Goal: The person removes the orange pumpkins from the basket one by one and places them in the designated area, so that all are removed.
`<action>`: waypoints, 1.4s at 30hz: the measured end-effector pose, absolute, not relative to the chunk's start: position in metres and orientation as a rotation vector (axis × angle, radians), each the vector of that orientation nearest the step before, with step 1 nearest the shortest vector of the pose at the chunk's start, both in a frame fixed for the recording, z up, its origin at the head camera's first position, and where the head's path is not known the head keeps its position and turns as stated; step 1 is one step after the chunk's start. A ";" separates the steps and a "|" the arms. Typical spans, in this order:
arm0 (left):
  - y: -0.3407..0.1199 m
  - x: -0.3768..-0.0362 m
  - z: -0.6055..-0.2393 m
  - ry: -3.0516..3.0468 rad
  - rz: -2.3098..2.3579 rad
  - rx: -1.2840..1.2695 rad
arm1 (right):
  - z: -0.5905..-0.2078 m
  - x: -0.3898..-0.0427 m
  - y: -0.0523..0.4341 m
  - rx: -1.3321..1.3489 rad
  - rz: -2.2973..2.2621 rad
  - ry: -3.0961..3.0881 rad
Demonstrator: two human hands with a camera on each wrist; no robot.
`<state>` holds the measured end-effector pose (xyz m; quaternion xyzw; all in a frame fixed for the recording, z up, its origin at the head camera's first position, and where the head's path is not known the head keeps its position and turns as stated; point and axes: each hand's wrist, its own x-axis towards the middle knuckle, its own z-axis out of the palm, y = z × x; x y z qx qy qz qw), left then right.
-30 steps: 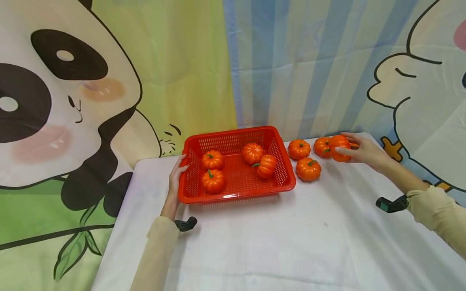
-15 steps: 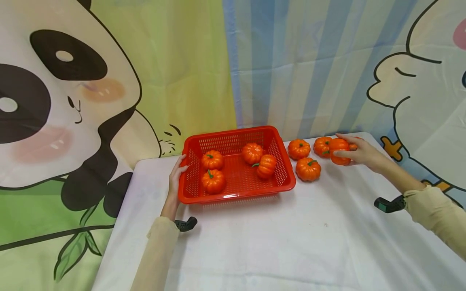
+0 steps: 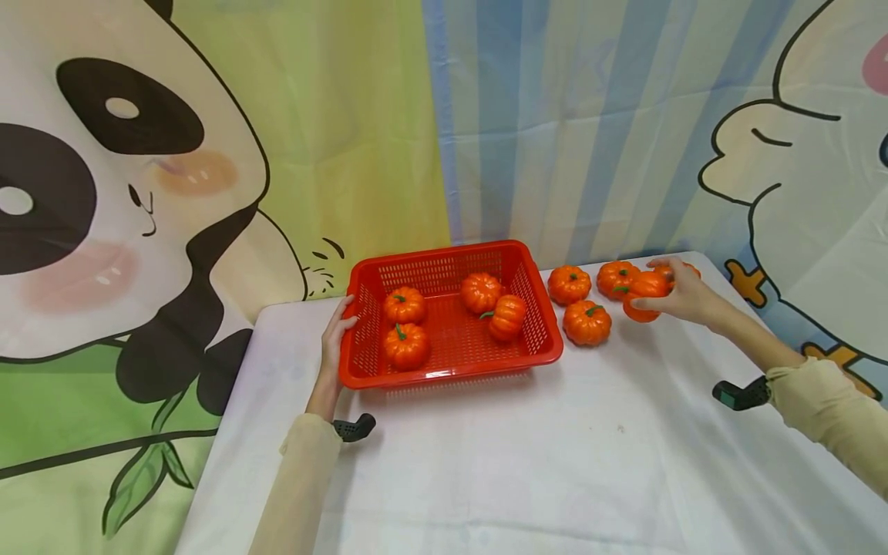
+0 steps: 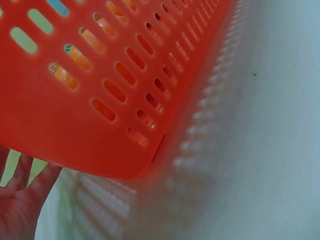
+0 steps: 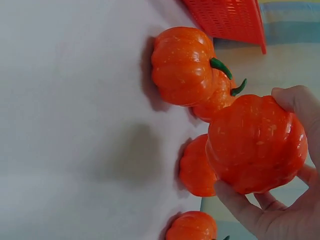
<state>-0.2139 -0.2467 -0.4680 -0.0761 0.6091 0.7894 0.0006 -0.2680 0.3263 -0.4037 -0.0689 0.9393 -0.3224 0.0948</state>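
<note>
Right hand (image 3: 683,297) grips a pumpkin (image 3: 641,291), lifted just off the cloth (image 3: 527,455) among the loose ones; left hand (image 3: 336,339) rests with straight fingers against the basket's (image 3: 451,370) near-left wall. Progress, judged: four pumpkins in the basket, the held one plus four more on the cloth beside the right hand, so roughly half remain. Basket floor has open room mid-front; rim stands between right hand and that gap.
</note>
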 end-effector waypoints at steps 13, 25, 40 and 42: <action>-0.247 -0.211 -0.466 1.930 2.461 -0.257 | -0.418 -0.267 0.326 -0.342 -0.996 2.940; -0.245 -0.209 -0.461 1.884 2.482 -0.268 | -0.426 -0.264 0.325 -0.226 -0.797 2.924; -0.247 -0.215 -0.468 1.931 2.475 -0.237 | -0.461 -0.270 0.336 -0.300 -0.840 2.906; -0.247 -0.215 -0.468 1.931 2.480 -0.230 | -0.462 -0.270 0.335 -0.282 -0.824 2.893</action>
